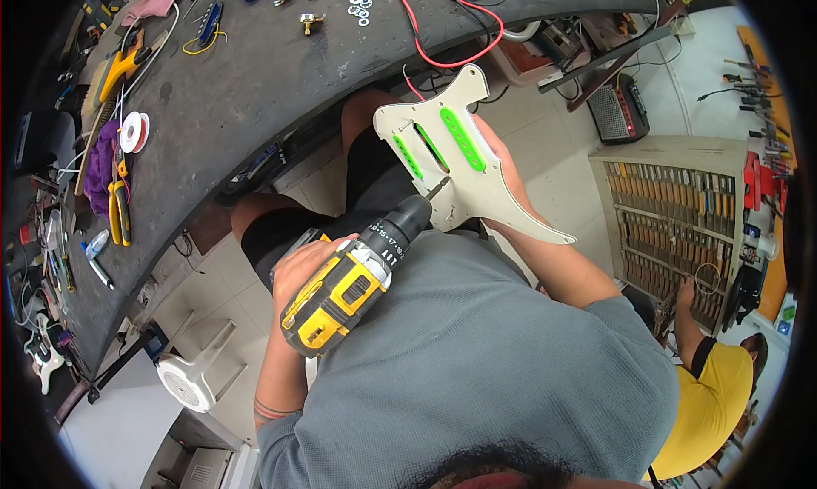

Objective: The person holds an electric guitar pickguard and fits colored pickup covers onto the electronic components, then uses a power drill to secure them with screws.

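My left hand [302, 272] is wrapped round the grip of a yellow and black cordless drill [340, 293]. The drill points up and to the right, its bit [439, 188] reaching the face of a white electric guitar pickguard [438, 204]. Whether the tip touches a screw there is too small to tell. My right hand [500, 161] holds the pickguard from behind its right edge, fingers mostly hidden. Two bright green pickups [463, 140] sit in its slots, with a dark slot between them. A small screw [407, 125] stands out near the upper left.
A dark workbench [281, 72] curves across the front, bearing potentiometers [311, 21], washers [362, 11], a solder spool [134, 131], pliers [119, 212] and red and black cables [417, 38]. A white stool [191, 378] stands at left. A person in yellow [711, 412] is at right, near a tool rack [672, 200].
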Action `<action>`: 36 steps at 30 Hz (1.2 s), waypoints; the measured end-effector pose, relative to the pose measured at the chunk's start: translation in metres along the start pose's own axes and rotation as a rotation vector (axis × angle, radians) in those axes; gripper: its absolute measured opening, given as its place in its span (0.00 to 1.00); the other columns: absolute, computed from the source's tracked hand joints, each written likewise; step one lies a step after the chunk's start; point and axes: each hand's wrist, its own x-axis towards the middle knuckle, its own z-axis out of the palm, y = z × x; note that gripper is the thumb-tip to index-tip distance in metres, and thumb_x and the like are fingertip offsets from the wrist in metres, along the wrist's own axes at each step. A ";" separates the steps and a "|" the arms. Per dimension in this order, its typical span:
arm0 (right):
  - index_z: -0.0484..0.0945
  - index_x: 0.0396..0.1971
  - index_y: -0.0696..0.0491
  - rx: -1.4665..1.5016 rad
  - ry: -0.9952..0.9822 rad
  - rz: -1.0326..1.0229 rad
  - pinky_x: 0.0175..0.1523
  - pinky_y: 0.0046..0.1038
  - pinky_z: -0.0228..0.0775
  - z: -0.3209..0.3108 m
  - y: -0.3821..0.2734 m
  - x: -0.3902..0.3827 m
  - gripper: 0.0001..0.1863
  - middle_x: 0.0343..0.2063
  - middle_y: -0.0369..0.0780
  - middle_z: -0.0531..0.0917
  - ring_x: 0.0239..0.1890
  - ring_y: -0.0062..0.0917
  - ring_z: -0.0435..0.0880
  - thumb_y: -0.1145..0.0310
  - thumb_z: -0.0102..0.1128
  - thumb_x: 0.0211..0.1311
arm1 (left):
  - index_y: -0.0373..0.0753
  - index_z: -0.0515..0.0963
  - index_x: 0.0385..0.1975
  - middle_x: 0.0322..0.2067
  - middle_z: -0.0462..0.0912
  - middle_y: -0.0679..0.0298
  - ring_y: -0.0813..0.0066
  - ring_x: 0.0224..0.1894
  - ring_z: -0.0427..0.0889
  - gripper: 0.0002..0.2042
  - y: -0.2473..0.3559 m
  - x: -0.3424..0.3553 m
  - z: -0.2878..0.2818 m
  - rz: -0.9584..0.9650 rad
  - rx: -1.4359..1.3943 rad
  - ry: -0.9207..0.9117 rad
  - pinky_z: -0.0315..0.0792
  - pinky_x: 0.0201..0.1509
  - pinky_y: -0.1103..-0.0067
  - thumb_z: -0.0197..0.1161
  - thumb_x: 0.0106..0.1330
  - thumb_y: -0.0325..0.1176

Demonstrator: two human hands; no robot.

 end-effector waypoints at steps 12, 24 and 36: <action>0.70 0.70 0.57 -0.061 0.031 0.037 0.60 0.23 0.76 0.002 -0.001 0.002 0.29 0.59 0.38 0.81 0.57 0.18 0.82 0.73 0.65 0.71 | 0.32 0.86 0.53 0.40 0.91 0.55 0.65 0.38 0.90 0.24 -0.004 -0.001 0.001 0.001 -0.035 0.006 0.82 0.44 0.74 0.76 0.53 0.28; 0.69 0.70 0.58 0.032 -0.020 0.046 0.54 0.24 0.80 -0.009 0.006 0.010 0.26 0.55 0.41 0.84 0.52 0.20 0.86 0.71 0.60 0.76 | 0.32 0.86 0.52 0.48 0.91 0.55 0.63 0.40 0.91 0.24 0.002 -0.003 0.003 -0.016 -0.003 0.011 0.83 0.47 0.75 0.77 0.52 0.28; 0.69 0.69 0.60 0.066 -0.013 0.097 0.58 0.24 0.78 -0.014 0.003 0.018 0.24 0.58 0.44 0.82 0.56 0.22 0.84 0.79 0.50 0.74 | 0.35 0.79 0.60 0.56 0.85 0.57 0.65 0.57 0.84 0.24 0.005 -0.044 -0.086 -0.465 1.195 0.521 0.75 0.62 0.71 0.75 0.67 0.37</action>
